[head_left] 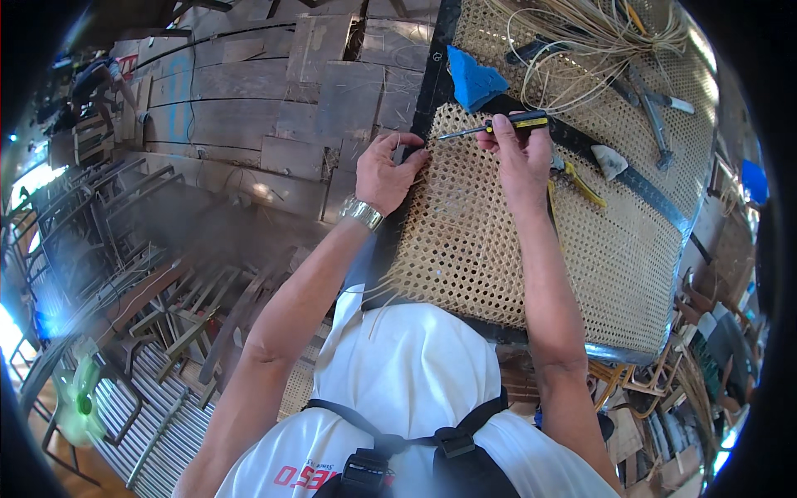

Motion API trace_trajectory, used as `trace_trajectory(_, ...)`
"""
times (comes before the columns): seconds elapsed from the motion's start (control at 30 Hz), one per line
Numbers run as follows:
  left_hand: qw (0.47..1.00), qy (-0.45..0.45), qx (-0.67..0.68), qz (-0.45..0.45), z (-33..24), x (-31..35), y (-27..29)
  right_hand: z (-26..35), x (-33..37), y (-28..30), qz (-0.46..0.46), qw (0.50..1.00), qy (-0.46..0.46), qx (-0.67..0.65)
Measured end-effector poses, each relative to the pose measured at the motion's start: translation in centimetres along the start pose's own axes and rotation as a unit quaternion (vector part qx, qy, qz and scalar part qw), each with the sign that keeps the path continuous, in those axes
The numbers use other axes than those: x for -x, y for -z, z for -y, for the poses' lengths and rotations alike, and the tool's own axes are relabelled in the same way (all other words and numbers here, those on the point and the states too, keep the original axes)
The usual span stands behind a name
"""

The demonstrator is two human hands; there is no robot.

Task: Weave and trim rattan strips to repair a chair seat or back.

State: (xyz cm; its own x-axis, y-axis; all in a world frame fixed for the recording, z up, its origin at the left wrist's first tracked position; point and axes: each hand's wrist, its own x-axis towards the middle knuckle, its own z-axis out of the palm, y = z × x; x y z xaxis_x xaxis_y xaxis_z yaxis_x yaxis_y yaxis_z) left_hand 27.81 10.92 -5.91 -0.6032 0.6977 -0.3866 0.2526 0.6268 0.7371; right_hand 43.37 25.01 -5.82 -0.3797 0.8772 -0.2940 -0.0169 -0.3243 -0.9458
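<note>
"Strands (387, 287) first lol. Loose cane ends poke out by the white shirt (415, 357), so leaning in could snag them and drag the weave."

"Yikes. What are the hands doing? I'm stuck behind you."

"Right hand (525, 158) is pinching a yellow-and-black screwdriver (530, 123) thumb-against-fingers, over the left side of the cane panel (465, 241). Left hand (387, 174) is curled at the black rim (433, 79); can't tell if its fingertips are gripping anything."

"So the tip's aimed at those fingers?"

"Pretty much, and just beside them. If that pinch slips under a hard push, I'd bet on a jabbed finger or split cane."

"Anything past that?"

"Yellow-handled pliers (589, 192) to the right, a blue piece (475, 80) farther up, then a big loopy cane bundle (598, 35). Catching a loop could drag stuff across the weave."
</note>
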Motion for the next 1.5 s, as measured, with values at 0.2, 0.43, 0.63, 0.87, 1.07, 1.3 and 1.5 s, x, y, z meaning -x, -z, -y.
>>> trace_trajectory(0.2,0.991,-0.119,-0.055,-0.032,0.1,0.1,-0.3,0.3,0.6,-0.8,0.013,1.000,0.003,0.017)
trace_trajectory(0.43,0.998,0.016,0.059,0.013,1.7,-1.1,-0.6,0.3,1.2,-1.2,0.044,0.997,0.026,0.066)
trace_trajectory(0.63,0.984,0.072,0.155,0.043,2.7,-1.3,-0.9,0.4,1.6,-1.7,0.051,0.994,0.076,0.067)
trace_trajectory(0.87,0.988,0.052,0.142,0.027,2.2,-1.3,-1.1,0.4,2.0,-2.1,0.048,0.990,0.085,0.101)
trace_trajectory(1.07,0.993,0.021,0.118,0.010,3.0,-1.4,-1.3,2.1,4.1,-3.2,0.098,0.911,0.268,0.298)
trace_trajectory(1.3,0.994,0.030,0.096,0.034,2.0,-1.1,-0.6,1.7,6.6,-2.9,0.109,0.910,0.288,0.278)
trace_trajectory(1.5,0.994,0.019,0.106,0.016,1.4,-1.1,-0.6,1.2,7.9,-3.3,0.114,0.901,0.299,0.295)
